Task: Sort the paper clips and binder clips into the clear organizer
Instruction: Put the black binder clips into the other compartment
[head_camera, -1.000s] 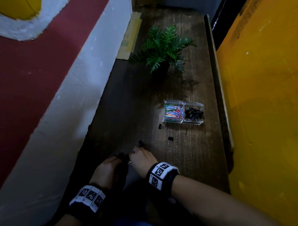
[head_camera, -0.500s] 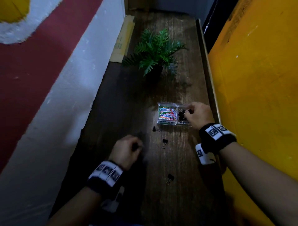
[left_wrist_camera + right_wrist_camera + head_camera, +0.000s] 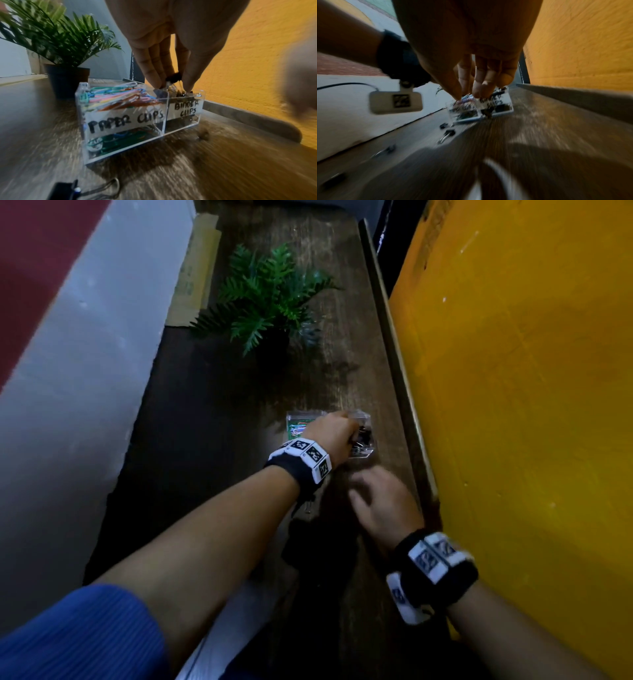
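The clear organizer [image 3: 123, 121] has two labelled compartments; the left one holds coloured paper clips [image 3: 116, 94], the right one black binder clips [image 3: 181, 93]. My left hand [image 3: 171, 86] hovers over the binder clip side and pinches a black binder clip [image 3: 173, 78] between thumb and fingers. In the head view the left hand [image 3: 334, 429] covers most of the organizer [image 3: 363, 453]. My right hand [image 3: 376, 494] hangs just in front of the organizer with relaxed fingers and nothing in them. Loose binder clips [image 3: 449, 133] lie on the wooden shelf in front of the organizer [image 3: 503, 109].
A potted fern [image 3: 270, 292] stands farther back on the narrow wooden shelf [image 3: 212, 412]. A yellow wall [image 3: 531, 371] with a raised ledge bounds the right side, a white wall [image 3: 85, 354] the left. Another binder clip [image 3: 65, 189] lies near my left wrist.
My left hand has moved from the front of the shelf up to the organizer with a binder clip. My right hand has drawn back from the organizer toward me.
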